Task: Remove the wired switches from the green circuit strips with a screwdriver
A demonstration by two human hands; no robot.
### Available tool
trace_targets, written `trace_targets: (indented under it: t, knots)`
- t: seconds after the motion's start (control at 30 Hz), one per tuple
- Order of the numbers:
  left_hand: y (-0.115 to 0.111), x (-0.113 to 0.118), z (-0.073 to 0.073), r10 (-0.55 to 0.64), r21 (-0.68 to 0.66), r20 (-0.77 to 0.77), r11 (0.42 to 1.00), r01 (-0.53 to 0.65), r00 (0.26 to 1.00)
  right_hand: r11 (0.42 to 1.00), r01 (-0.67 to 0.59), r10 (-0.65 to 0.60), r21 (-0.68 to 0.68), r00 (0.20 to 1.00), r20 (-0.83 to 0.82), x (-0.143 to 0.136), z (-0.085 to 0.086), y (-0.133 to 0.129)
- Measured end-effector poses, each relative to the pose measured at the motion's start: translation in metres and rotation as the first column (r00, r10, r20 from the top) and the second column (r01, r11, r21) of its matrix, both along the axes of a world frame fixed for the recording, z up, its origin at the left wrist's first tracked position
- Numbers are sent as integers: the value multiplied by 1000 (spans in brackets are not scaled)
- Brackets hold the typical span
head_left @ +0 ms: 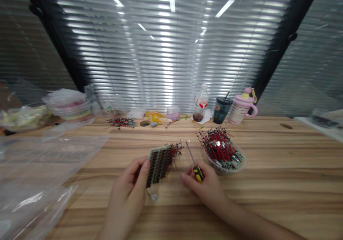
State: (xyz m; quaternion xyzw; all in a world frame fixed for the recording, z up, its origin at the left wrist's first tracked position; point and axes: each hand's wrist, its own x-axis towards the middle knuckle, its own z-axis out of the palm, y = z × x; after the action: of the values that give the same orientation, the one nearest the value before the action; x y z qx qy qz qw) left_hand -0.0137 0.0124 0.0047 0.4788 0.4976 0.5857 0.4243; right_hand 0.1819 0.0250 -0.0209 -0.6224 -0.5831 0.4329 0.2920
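Note:
My left hand [134, 182] is closed on the edge of a green circuit board [159, 165] with rows of black parts. Red and black wires [175, 150] bristle from the board's far right side, and a small white connector [153, 197] dangles beneath it. Closed round the yellow and black handle of a screwdriver [198, 174] is my right hand [207, 186]; the thin shaft points up and to the left, apart from the board. Just beyond that hand stands a clear plastic bowl [242, 165] heaped with red and black wired parts [219, 147].
Clear plastic sheeting [53, 161] covers the table's left side. Stacked plastic containers [69, 106] stand behind it. Along the back are a pile of wired parts [122, 122], a yellow packet [154, 116], a round tub [173, 112], a bottle [201, 100], a dark tumbler [222, 109] and a pink mug [239, 108].

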Motion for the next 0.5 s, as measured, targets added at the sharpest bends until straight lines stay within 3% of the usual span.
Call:
trace_targets:
  t: [0.07, 0.23, 0.37, 0.5]
  knots:
    - [5, 2, 1, -11, -65, 191, 998, 23, 982, 999, -7, 9, 40, 999, -49, -18, 12, 11]
    - [8, 10, 4, -8, -160, 459, 983, 92, 888, 993, 8, 2, 116, 997, -81, -38, 24, 22]
    - [7, 14, 0, -4, -180, 535, 977, 118, 845, 996, -1, 6, 87, 998, -60, -35, 17, 21]
    - [6, 15, -7, -45, -192, 492, 968, 159, 869, 995, -3, 7, 99, 999, -35, -34, 10, 18]
